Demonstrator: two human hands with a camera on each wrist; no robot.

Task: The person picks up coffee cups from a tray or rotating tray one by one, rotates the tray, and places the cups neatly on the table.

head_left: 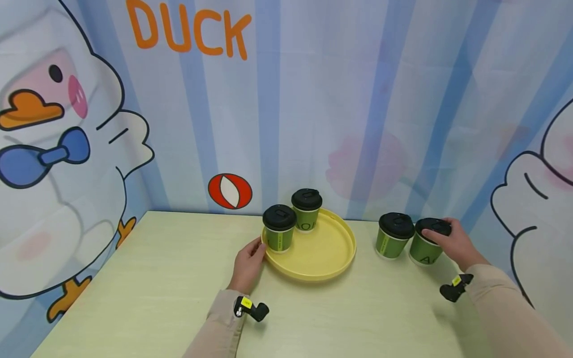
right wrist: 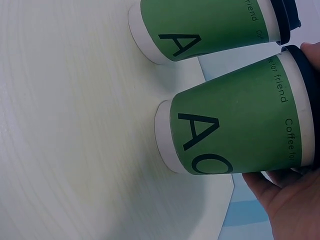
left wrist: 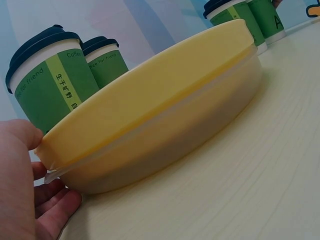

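My left hand [head_left: 247, 266] grips the left rim of a round yellow tray [head_left: 329, 256], thumb at the upper edge and fingers lower down the side. Two green paper coffee cups with black lids stand on the tray's left part, a front cup [head_left: 280, 238] and a back cup [head_left: 306, 219]. Off to the right, my right hand [head_left: 458, 244] holds another lidded coffee cup [right wrist: 230, 120] from its far side, around the lid and upper wall. Close beside it on the table stands a matching cup [head_left: 390, 243]. Large dark letters show on the held cup in the right wrist view.
The pale wooden table [head_left: 147, 288] ends at a blue striped curtain [head_left: 304, 99] behind the cups. Cartoon ducks are printed on both sides. A small camera is strapped to each sleeve. Bare tabletop lies between the tray and the right-hand cups.
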